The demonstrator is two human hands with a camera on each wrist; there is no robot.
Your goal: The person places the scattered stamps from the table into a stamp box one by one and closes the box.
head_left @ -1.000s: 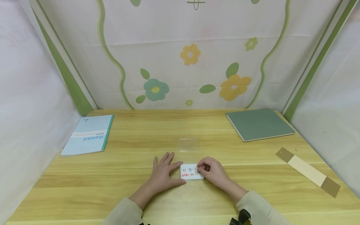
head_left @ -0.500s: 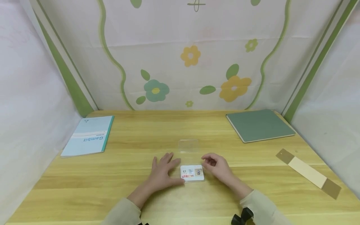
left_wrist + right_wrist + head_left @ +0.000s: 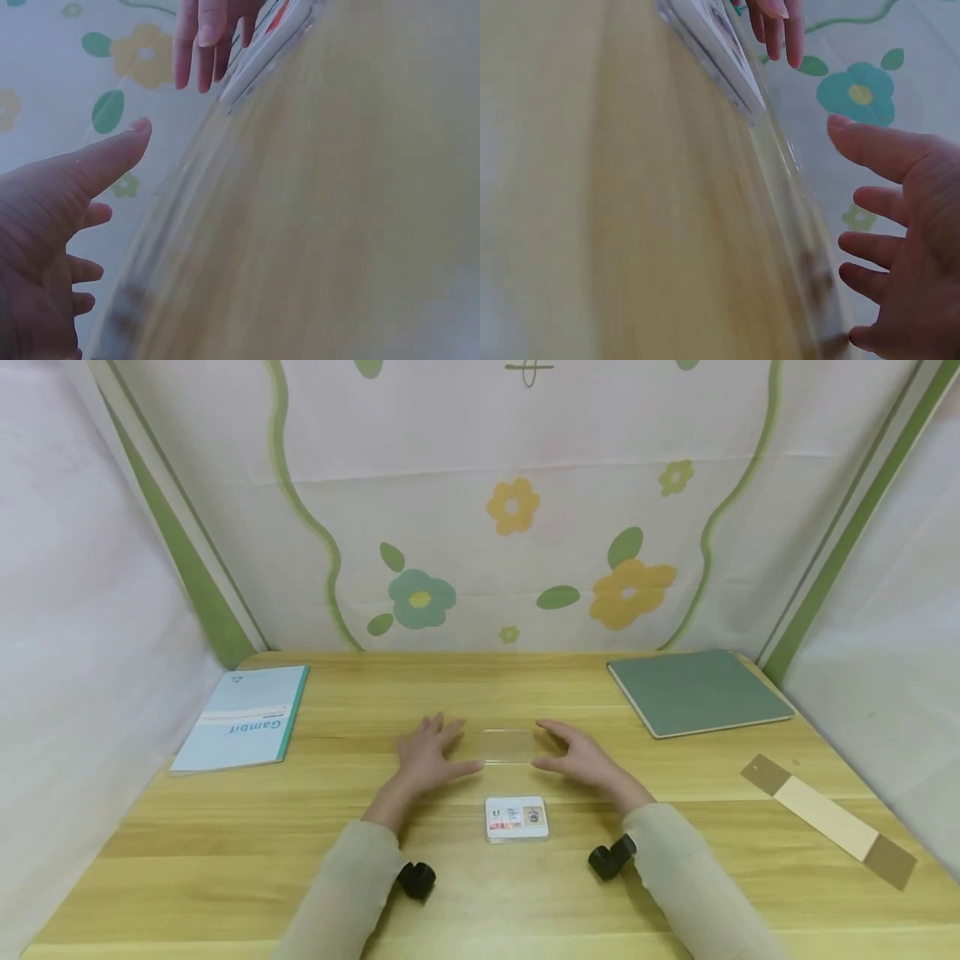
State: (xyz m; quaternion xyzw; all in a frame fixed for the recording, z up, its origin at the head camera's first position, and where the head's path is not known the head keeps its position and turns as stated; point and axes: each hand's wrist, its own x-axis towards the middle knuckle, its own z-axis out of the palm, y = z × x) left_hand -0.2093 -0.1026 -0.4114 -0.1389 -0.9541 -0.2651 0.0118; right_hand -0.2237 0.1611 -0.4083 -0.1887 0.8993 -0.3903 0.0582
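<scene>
Only word I can make out is "Gambit", upside down on the blue notebook [image 3: 238, 720] at the table's left. The white printed case [image 3: 517, 818] has lettering too, but it's too small to read. A second ago both hands were on that case — now it sits on the table [image 3: 517, 902] by itself and they've moved forward to the clear rectangular piece [image 3: 507, 747] behind it. Left hand [image 3: 425, 760] is spread wide at one end, right hand [image 3: 585, 760] wide at the other — can't tell if either's touching.
</scene>
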